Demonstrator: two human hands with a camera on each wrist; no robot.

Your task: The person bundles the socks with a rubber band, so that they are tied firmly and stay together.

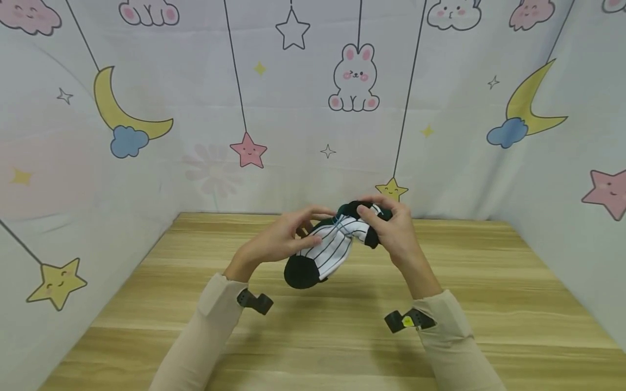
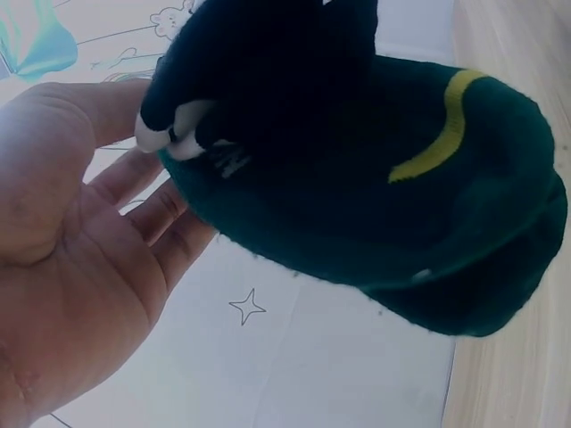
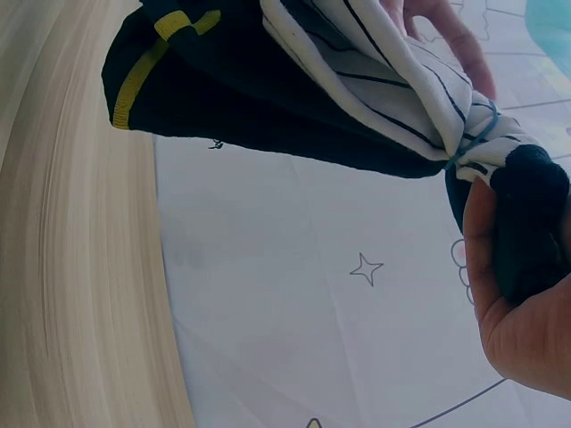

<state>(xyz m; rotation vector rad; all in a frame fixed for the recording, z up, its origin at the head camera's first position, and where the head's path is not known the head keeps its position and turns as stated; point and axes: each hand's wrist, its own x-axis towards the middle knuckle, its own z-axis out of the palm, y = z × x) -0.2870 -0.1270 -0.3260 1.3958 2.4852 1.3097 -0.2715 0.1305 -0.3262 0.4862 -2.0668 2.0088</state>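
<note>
A bundle of socks hangs above the table, held in both hands. One is a white sock [image 1: 329, 247] with dark stripes and a black end; behind it is a dark green sock [image 2: 330, 241] with a yellow stripe. A thin blue-green rubber band [image 3: 473, 143] cinches the bundle near its upper end. My left hand [image 1: 283, 237] holds the lower, wider part, thumb on the striped side. With thumb and fingers, my right hand [image 1: 395, 231] grips the bunched dark end beyond the band. The socks partly hide the fingers of both hands.
The wooden table [image 1: 313, 336] spreads below the hands. A white cloth backdrop [image 1: 293, 108] printed with stars, moons and a bunny rises behind it and along both sides. A small black camera [image 1: 256, 301] is strapped at each wrist over beige sleeves.
</note>
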